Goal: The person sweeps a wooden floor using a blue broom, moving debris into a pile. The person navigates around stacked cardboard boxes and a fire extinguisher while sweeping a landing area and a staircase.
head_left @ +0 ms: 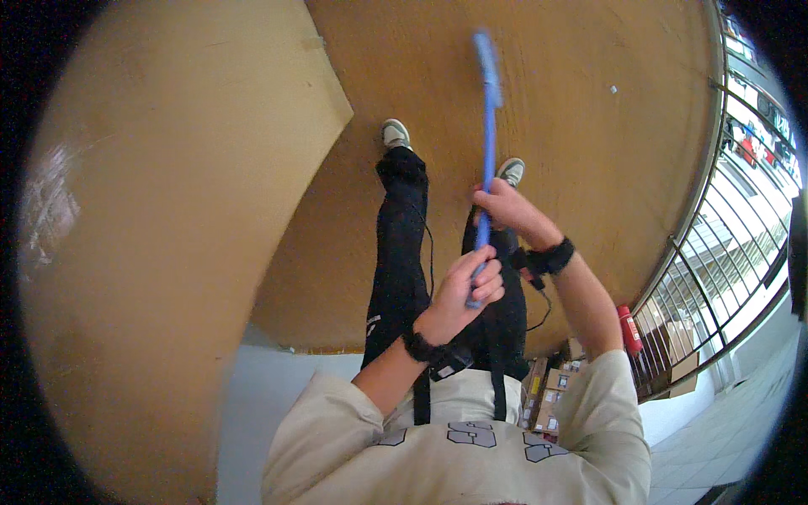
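Note:
A long blue pole (489, 151) reaches forward from my body over the brown floor. At its far end is a narrow, lighter-blue head (486, 63), smeared by motion, so its kind is unclear. My left hand (471, 284) wraps round the near end of the pole. Farther up, my right hand (512, 209) grips it with bent fingers, close above my right leg. On the brown floor (572, 160), right of the pole's head, lies a small white scrap (613, 89).
A large tan panel (185, 185) fills the left side, its corner pointing toward my left shoe (395, 133). Along the right runs a metal railing (715, 295), with a red fire extinguisher (629, 329) beside it. Cardboard boxes (551, 396) show at the lower right, below the floor's edge.

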### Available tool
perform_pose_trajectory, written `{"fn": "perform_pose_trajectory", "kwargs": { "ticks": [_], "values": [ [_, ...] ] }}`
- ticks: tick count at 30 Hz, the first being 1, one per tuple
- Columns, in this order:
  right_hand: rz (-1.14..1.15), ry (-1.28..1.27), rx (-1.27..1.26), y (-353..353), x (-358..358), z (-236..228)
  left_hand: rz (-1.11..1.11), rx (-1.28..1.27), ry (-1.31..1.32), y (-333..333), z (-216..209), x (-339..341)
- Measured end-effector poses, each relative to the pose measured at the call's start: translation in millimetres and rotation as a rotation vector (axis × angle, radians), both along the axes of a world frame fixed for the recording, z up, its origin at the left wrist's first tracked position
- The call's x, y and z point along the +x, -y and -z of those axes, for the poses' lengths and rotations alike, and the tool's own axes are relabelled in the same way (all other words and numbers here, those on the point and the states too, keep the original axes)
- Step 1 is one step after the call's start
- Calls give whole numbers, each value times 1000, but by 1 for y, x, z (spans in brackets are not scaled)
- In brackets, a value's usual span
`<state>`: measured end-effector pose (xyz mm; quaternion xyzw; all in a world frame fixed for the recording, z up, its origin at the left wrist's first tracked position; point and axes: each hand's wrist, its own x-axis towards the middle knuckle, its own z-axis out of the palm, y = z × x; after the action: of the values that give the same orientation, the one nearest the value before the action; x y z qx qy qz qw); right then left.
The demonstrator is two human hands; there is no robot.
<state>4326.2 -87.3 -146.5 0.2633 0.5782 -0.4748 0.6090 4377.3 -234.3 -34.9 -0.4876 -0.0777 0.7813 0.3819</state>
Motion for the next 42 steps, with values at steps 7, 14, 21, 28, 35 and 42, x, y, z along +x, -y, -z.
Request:
{"fn": "perform_pose_trajectory", "kwargs": {
  "ticks": [7,14,21,28,35,42],
  "values": [
    [291,38,-280,138,-40,31,246,-489,-162,63,10,-48],
    [279,15,-147,102,-52,84,372,-460,-245,42,78,-56],
    [144,-146,95,-13,-73,70,317,-258,-284,-63,87,-71],
    [-199,-97,74,-101,-107,38,198,-285,-286,-148,49,-75],
    [-167,-6,-143,-60,-111,40,337,-420,-305,-123,33,-95],
    [-5,130,-460,37,-86,126,368,-659,-130,-63,103,-83]
  ]
}}
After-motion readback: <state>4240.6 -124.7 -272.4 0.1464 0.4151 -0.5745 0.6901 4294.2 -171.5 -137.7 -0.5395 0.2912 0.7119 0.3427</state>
